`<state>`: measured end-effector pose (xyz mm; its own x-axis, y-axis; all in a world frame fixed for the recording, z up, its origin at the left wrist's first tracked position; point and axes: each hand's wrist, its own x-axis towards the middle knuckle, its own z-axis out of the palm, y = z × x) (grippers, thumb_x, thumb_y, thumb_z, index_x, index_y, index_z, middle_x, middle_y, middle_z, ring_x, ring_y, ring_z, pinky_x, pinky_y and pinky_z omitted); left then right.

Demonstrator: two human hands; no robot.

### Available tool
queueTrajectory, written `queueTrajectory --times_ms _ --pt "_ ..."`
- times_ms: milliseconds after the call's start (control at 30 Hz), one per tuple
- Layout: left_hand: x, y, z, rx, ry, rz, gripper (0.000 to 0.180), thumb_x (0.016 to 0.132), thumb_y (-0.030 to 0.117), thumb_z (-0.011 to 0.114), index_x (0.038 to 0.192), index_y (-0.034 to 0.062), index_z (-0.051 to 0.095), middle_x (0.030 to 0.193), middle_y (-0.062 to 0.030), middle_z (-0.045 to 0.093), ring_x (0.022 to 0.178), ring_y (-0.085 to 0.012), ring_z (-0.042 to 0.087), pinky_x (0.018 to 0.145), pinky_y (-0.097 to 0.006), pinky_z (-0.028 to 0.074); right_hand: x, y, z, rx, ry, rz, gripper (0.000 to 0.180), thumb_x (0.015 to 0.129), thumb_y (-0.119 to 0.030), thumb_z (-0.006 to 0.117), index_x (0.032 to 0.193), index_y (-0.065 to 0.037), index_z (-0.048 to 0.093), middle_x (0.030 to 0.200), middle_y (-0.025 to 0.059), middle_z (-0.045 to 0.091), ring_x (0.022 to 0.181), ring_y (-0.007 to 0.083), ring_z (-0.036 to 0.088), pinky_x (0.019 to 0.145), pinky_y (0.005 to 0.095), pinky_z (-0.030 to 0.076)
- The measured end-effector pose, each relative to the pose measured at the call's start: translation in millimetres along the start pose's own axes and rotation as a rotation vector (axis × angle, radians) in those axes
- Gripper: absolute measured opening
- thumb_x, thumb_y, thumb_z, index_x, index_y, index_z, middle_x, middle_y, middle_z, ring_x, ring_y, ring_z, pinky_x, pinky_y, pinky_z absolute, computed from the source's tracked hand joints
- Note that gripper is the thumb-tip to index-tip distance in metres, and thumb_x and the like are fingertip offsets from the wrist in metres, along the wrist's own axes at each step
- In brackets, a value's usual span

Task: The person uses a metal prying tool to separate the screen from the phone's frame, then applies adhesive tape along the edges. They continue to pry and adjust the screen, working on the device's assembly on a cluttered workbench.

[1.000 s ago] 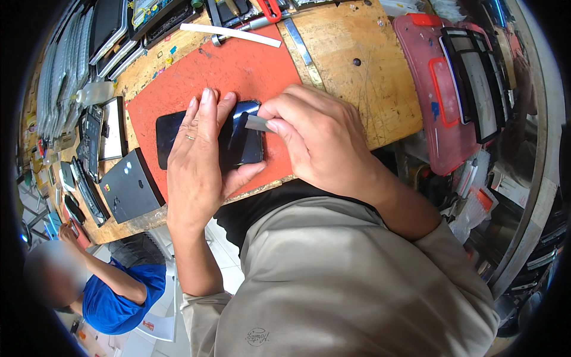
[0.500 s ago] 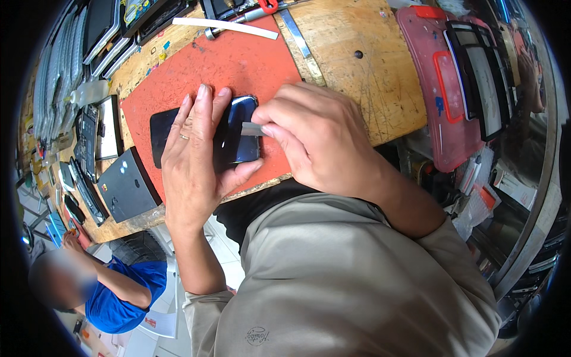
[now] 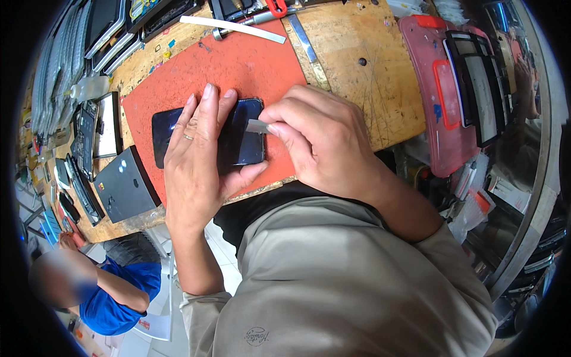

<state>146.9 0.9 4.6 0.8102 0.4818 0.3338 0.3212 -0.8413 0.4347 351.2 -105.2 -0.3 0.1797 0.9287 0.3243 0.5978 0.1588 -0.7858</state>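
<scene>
A dark phone (image 3: 242,147) with a glossy face lies sideways on an orange-red mat (image 3: 238,65). Across its middle rests my left hand (image 3: 193,160), fingers stretched out flat past the far edge and the thumb out along the near edge, a ring on one finger. My right hand (image 3: 327,131) is closed, pinching a thin flat grey metal blade (image 3: 257,126) between thumb and forefinger. The blade's free end lies over the phone's right part, close to its right edge; whether it touches the glass I cannot tell.
Beyond the mat lie a white strip (image 3: 232,28) and a metal ruler (image 3: 302,38). A dark box (image 3: 128,185) and phone parts are at left. A pink-red case (image 3: 425,101) stands right. A person in blue (image 3: 122,294) sits at lower left.
The view has shifted slightly. The blade has turned a little and sits nearer the phone's right edge, while my left hand stays spread over the phone.
</scene>
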Motion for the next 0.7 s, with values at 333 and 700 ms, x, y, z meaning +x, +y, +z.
queueTrajectory --times_ms 333,700 --pt "2.0 2.0 -1.2 -0.018 0.011 -0.005 0.116 0.077 0.043 0.094 0.165 -0.0074 0.037 0.142 -0.0221 0.072 0.133 -0.0407 0.069 0.122 -0.059 0.045 -2.3 -5.1 -4.0 -0.045 -0.060 -0.031 0.011 0.089 -0.003 0.074 0.099 -0.007 0.071 0.088 0.0097 0.066 0.080 0.0335 0.066 0.073 0.0460 0.049" --pt "-1.3 0.1 -1.7 0.003 -0.029 -0.027 0.125 0.080 0.051 0.092 0.169 -0.0076 0.027 0.145 -0.0240 0.071 0.145 -0.0422 0.060 0.119 -0.053 0.045 -6.4 -7.1 -2.3 -0.049 -0.088 -0.041 0.011 0.089 -0.007 0.074 0.099 -0.010 0.069 0.088 0.0079 0.063 0.083 0.0320 0.065 0.075 0.0467 0.045"
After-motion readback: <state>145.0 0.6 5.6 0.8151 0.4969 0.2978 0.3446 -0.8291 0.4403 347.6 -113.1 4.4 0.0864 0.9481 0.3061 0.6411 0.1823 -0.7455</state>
